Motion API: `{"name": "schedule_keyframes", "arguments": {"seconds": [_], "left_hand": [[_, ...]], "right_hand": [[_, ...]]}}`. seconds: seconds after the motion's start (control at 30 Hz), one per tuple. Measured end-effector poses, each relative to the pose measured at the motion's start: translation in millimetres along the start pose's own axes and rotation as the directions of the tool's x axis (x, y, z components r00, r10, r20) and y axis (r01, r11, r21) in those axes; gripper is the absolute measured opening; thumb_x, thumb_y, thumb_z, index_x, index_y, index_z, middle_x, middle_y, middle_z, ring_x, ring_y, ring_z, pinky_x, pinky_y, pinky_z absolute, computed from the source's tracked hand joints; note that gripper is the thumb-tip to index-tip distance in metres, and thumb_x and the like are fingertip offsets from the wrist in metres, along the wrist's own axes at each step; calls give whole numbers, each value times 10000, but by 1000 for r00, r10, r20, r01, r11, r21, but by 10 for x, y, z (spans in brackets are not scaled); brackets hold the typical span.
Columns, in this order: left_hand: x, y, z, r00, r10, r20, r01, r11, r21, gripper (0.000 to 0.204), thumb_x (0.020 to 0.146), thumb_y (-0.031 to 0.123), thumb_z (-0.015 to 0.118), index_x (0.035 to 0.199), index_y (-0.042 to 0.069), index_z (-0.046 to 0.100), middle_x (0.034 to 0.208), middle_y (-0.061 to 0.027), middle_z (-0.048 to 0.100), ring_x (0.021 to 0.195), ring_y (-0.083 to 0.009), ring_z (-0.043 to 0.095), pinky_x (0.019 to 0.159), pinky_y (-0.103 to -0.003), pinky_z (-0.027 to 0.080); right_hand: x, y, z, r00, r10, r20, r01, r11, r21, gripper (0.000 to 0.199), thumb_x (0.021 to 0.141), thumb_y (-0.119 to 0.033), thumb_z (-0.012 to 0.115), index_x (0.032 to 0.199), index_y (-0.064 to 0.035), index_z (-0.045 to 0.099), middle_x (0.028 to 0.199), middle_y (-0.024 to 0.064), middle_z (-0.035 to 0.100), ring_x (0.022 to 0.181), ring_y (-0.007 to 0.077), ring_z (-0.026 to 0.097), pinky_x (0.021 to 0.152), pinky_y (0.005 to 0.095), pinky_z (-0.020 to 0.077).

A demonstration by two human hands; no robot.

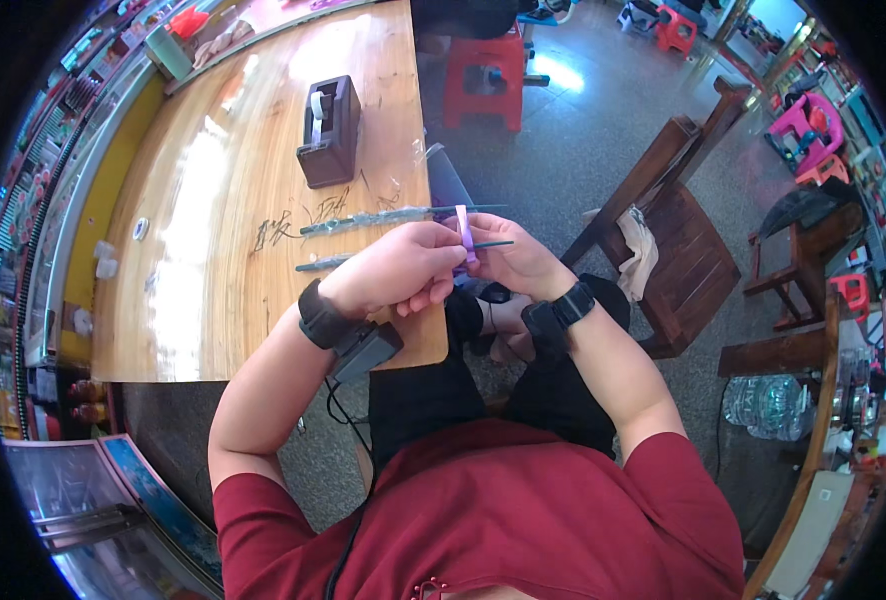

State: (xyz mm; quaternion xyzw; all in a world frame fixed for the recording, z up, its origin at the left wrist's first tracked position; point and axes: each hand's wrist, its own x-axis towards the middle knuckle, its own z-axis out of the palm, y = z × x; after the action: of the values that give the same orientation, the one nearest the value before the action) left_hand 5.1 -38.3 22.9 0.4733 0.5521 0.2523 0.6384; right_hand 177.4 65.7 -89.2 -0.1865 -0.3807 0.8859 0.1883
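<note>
I'm pinching a purple strip [465,232] between both hands just past the edge of the wooden table [213,300]: my left hand [398,268] is curling tight around it, my right hand [511,258] gripping alongside. Two thin green sticks [383,218] are lying on the wood beside a brown tape dispenser [329,130]. Red stools [485,75] and a wooden chair [678,240] are standing on the grey floor.

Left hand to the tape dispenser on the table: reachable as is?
Probably yes, but not freely. The tape dispenser stands alone on the wooden table ahead of the left hand, nothing between. But that hand, with the right hand, is busy pinching a purple strip and thin green sticks.
</note>
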Motion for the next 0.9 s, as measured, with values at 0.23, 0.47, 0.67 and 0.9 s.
{"name": "schedule_keyframes", "arguments": {"seconds": [0.23, 0.47, 0.67, 0.9], "left_hand": [[2, -2, -2, 1000, 8, -5, -8, 999, 45, 262, 1017, 206, 468, 1157, 1, 552, 604, 8, 534, 417, -51, 471, 347, -196, 358], [20, -21, -4, 1000, 5, -11, -5, 999, 35, 205, 999, 203, 469, 974, 36, 585, 604, 16, 547, 416, -49, 483, 356, -194, 372], [7, -6, 3, 1000, 1, -13, -1, 999, 40, 210, 1010, 213, 475, 1015, 28, 574, 605, 11, 542, 416, -49, 477, 353, -197, 365], [8, 1, 6, 1000, 5, -4, -5, 998, 56, 268, 1024, 210, 468, 1170, 2, 555, 606, 7, 531, 407, -55, 458, 354, -197, 357]], "right_hand": [[-146, -153, 125, 998, 44, -44, -41, 997, 59, 294, 988, -314, 547, 1119, -68, 638, 978, 36, 661, 872, 144, 597, 816, 316, 482], [-50, -164, 123, 995, 75, 69, -92, 950, 299, 431, 995, -391, 472, 1104, 1, 615, 1066, 108, 645, 994, 229, 593, 947, 383, 434], [-2, -252, 177, 991, 129, 22, -130, 989, 69, 301, 948, -344, 579, 1019, -62, 658, 980, 60, 648, 935, 160, 590, 887, 346, 455], [-80, -189, 98, 998, 49, 28, -52, 992, 116, 361, 930, -295, 548, 1151, -28, 649, 1036, 75, 653, 935, 180, 596, 872, 349, 474]]}}
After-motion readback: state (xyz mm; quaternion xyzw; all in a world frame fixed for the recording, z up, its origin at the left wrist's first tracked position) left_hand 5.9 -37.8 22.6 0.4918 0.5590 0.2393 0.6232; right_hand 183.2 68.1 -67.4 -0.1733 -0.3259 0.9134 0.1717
